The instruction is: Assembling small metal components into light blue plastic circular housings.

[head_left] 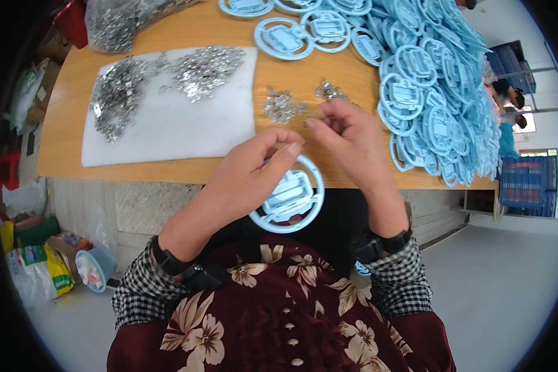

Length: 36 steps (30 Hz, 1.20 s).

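A wooden table with a light-brown top (62,139) spans the upper part of the view. The largest thing on it is a tall heap of round, light-blue plastic frames (440,93) on the right side, with a few more frames lying flat beside it toward the far edge. Left of the middle lies a white, soft-looking rectangular sheet (180,133). Beyond it, at the far left, rests a clear plastic bag filled with grey pieces (111,28).

The left hand (251,161) grips 1 light-blue round plastic frame with a raised centre plate (290,195), thumb and fingers closed at its upper rim; this frame is held at the table's near edge, above the lap. The right hand (350,136) is just beside, its thumb and fingertips drawn narrow; I cannot tell whether it holds a piece.

On the sheet lie 2 spread piles of small silver metal pieces, a left pile (118,93) and a right pile (211,68). The smallest are 2 little clusters of shiny metal pieces (282,105) directly on the wood, near the right fingertips.
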Each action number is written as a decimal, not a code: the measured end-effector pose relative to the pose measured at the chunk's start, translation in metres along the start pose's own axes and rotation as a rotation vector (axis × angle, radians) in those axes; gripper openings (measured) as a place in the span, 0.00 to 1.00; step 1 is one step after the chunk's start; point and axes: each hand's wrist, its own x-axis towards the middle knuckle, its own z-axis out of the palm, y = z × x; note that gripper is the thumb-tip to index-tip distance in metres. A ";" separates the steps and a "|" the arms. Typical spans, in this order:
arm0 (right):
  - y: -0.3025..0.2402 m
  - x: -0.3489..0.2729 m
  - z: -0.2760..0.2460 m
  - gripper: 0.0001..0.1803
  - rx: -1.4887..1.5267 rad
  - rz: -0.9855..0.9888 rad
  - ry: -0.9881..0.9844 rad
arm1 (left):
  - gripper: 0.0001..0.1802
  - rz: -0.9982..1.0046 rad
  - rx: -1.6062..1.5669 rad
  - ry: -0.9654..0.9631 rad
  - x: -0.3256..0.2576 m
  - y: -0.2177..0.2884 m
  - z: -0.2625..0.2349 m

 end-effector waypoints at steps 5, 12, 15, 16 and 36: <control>-0.014 -0.026 -0.009 0.08 0.289 0.013 -0.013 | 0.14 0.020 0.094 -0.033 0.009 0.008 0.003; -0.002 -0.034 -0.002 0.11 0.169 -0.023 0.039 | 0.12 -0.003 0.060 -0.012 0.007 0.002 0.005; 0.006 -0.042 -0.004 0.08 0.353 0.046 0.003 | 0.11 0.021 0.000 0.015 0.009 -0.001 0.008; 0.007 -0.044 -0.006 0.06 0.398 0.075 -0.029 | 0.11 0.040 -0.013 0.019 0.010 -0.001 0.009; 0.024 -0.060 0.002 0.10 -0.097 0.006 0.160 | 0.16 0.071 0.237 0.178 0.021 -0.003 0.016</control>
